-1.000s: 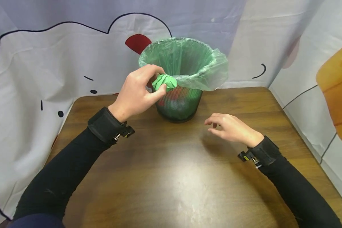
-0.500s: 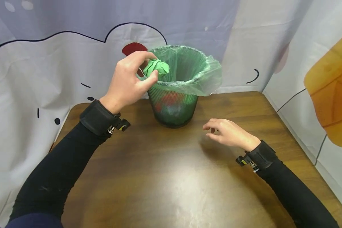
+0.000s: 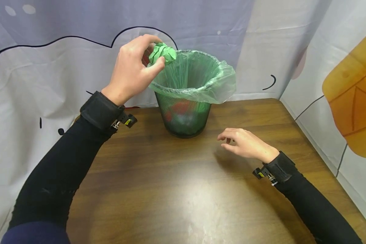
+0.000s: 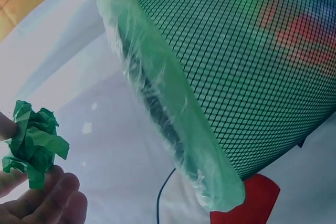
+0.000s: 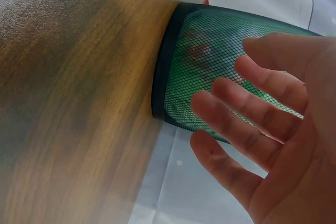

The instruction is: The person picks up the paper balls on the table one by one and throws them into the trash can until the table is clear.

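A crumpled ball of green paper [image 3: 163,53] is pinched between the thumb and fingers of my left hand [image 3: 132,66]. That hand is raised at the left rim of a black mesh wastebasket [image 3: 183,118]. In the left wrist view, the paper ball [image 4: 35,142] sits in the fingertips, apart from the basket's rim. A thin green bag [image 3: 219,84] lines the basket and folds over its rim. Red and pale shapes show dimly through the mesh. My right hand [image 3: 247,144] hovers low over the table with loosely bent fingers, holding nothing, to the right of the basket.
The brown wooden table [image 3: 158,183] has its back edge against a printed curtain [image 3: 64,74], close behind the basket. Another curtain panel [image 3: 314,128] runs along the right edge. The bag's loose edge flares out on the basket's right side.
My left hand has lifted the paper ball up and to the left, from in front of the basket's rim to above its left side. The right hand stays in place.
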`<state>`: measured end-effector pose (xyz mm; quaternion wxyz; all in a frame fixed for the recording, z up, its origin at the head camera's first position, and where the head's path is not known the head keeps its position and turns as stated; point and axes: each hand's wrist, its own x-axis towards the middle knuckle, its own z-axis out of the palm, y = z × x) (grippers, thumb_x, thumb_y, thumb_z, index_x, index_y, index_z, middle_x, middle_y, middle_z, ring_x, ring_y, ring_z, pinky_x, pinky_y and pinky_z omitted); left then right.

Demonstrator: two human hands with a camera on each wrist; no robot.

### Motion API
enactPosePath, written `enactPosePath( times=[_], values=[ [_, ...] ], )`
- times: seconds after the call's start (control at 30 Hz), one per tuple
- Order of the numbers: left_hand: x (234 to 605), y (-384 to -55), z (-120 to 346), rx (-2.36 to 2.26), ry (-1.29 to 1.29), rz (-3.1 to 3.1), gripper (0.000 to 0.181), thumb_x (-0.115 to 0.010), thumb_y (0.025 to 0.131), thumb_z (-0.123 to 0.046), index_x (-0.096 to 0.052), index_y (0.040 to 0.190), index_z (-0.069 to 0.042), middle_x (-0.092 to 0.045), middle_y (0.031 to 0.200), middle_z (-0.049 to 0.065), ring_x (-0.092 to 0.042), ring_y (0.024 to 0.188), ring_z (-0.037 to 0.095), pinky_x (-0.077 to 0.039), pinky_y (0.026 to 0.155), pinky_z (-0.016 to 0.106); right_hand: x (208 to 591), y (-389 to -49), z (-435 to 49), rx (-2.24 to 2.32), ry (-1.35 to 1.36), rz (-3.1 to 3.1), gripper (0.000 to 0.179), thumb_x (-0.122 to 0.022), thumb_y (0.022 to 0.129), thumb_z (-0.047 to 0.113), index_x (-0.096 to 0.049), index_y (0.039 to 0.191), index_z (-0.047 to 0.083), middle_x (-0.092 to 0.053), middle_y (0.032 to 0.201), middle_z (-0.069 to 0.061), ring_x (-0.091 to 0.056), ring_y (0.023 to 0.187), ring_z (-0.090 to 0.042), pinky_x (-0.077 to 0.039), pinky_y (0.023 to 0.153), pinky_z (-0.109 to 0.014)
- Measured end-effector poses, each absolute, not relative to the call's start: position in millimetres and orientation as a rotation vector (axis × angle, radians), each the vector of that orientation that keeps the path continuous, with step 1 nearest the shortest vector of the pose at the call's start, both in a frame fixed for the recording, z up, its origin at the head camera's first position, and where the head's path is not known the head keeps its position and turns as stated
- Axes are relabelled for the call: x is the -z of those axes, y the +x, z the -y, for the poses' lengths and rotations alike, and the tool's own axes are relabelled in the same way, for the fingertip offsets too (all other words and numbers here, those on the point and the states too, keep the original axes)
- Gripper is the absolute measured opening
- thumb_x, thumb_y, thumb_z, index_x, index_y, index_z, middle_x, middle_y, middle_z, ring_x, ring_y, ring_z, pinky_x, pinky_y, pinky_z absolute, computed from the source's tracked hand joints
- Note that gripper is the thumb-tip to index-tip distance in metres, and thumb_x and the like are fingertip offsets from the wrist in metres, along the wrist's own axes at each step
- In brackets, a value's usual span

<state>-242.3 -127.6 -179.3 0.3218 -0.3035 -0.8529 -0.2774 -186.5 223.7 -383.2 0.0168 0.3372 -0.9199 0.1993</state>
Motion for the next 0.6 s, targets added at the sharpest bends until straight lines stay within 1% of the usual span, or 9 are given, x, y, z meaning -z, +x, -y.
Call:
enactPosePath(
  times=[0.17, 0.3, 0.5, 0.6],
  values=[
    [172.1, -247.1, 125.6, 0.692, -0.716, 2.324, 0.036, -0.057, 0.095, -0.032, -0.064, 0.128, -0.017, -0.062, 0.097, 0.001, -0.054, 0.077, 0.013, -0.037, 0.072, 0.026, 383.5, -187.0, -224.2, -0.615, 1.041, 2.861, 0.023, -0.071, 0.093, 0.02, -0.071, 0.116, 0.017, -0.068, 0.106, 0.008, -0.064, 0.091, -0.014, -0.05, 0.076, -0.032],
    [168.0, -251.7, 123.4, 0.667, -0.66, 2.407, 0.041, -0.055, 0.096, -0.037, -0.061, 0.134, -0.022, -0.063, 0.106, 0.0, -0.057, 0.084, 0.012, -0.039, 0.073, 0.028, 384.7, -187.4, -224.4, -0.613, 1.043, 2.856, 0.022, -0.07, 0.094, 0.021, -0.071, 0.116, 0.018, -0.068, 0.106, 0.008, -0.064, 0.091, -0.013, -0.05, 0.076, -0.032],
    [164.0, -261.7, 120.3, 0.629, -0.61, 2.589, 0.049, -0.053, 0.096, -0.04, -0.054, 0.143, -0.024, -0.064, 0.119, 0.004, -0.06, 0.103, 0.018, -0.045, 0.088, 0.039, 386.5, -188.1, -224.9, -0.622, 1.057, 2.833, 0.022, -0.07, 0.094, 0.02, -0.071, 0.115, 0.017, -0.069, 0.105, 0.004, -0.064, 0.09, -0.014, -0.051, 0.076, -0.033],
    [164.3, -266.6, 117.8, 0.606, -0.583, 2.671, 0.052, -0.053, 0.095, -0.04, -0.05, 0.145, -0.024, -0.065, 0.123, 0.004, -0.06, 0.111, 0.021, -0.046, 0.092, 0.043, 387.7, -188.3, -225.4, -0.619, 1.063, 2.827, 0.021, -0.069, 0.094, 0.021, -0.071, 0.115, 0.017, -0.07, 0.105, 0.002, -0.064, 0.09, -0.014, -0.051, 0.076, -0.033]
  ],
)
